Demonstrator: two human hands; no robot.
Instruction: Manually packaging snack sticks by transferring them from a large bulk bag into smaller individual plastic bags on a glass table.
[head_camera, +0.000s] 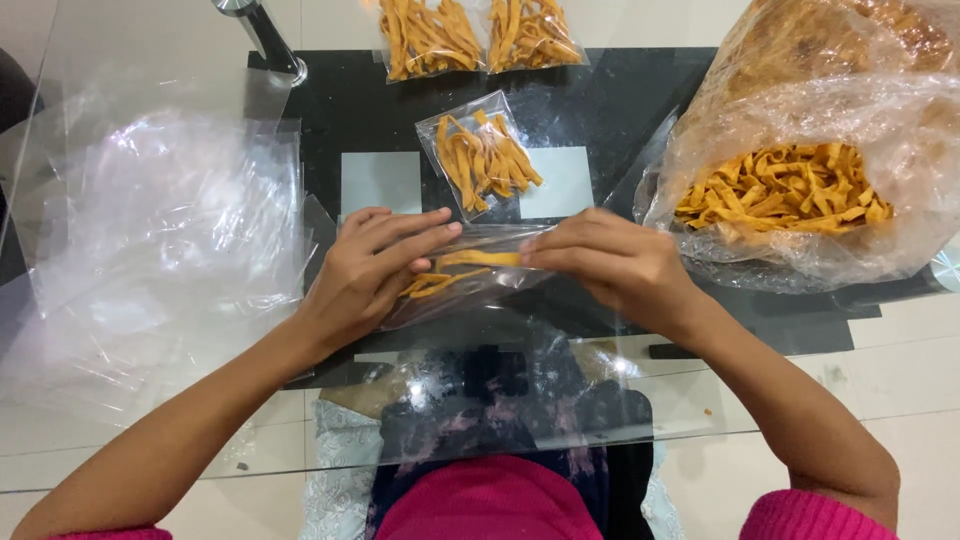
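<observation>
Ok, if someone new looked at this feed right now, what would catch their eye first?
Probably the big clear sack of orange snack strips lying open at the right of the glass table. Next, the two hands at centre: the left hand and right hand both press on a small clear pouch holding a few strips. A filled pouch lies just beyond them, and a stack of empty clear bags spreads on the left.

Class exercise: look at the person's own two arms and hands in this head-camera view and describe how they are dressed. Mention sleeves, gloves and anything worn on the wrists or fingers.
Both hands, the left hand and the right hand, are bare, with no gloves. No rings, watch or bracelets show. The forearms are uncovered, and bright pink knitted sleeves are pushed up towards the elbows at the bottom edge of the picture.
</observation>
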